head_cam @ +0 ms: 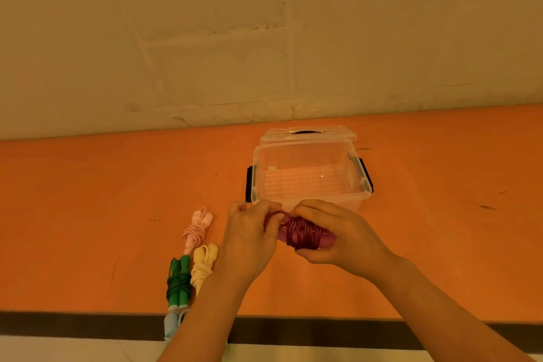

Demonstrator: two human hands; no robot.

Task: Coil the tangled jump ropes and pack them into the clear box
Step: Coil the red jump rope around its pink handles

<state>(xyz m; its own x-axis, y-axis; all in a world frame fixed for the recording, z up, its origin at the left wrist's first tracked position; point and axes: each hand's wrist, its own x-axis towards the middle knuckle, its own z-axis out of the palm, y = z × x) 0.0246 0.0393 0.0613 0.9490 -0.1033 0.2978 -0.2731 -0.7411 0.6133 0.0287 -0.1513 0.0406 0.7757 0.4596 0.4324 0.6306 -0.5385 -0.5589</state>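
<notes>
A dark red jump rope point(302, 233) is wound round its pink-purple handles, held just in front of the clear box point(360, 195). My right hand point(338, 236) grips the coiled bundle from the right and below. My left hand point(249, 239) pinches the rope's loose end at the bundle's left. The clear box stands open and empty, black latches at its sides, its lid point(308, 134) lying behind it. Coiled pink point(197, 229), yellow point(203, 264) and green point(179, 282) jump ropes lie in a row at the left.
A light blue jump rope point(172, 325) lies at the orange table's front edge point(323, 313), partly hidden by my left forearm. A pale wall rises behind the table. A dark band runs below the front edge.
</notes>
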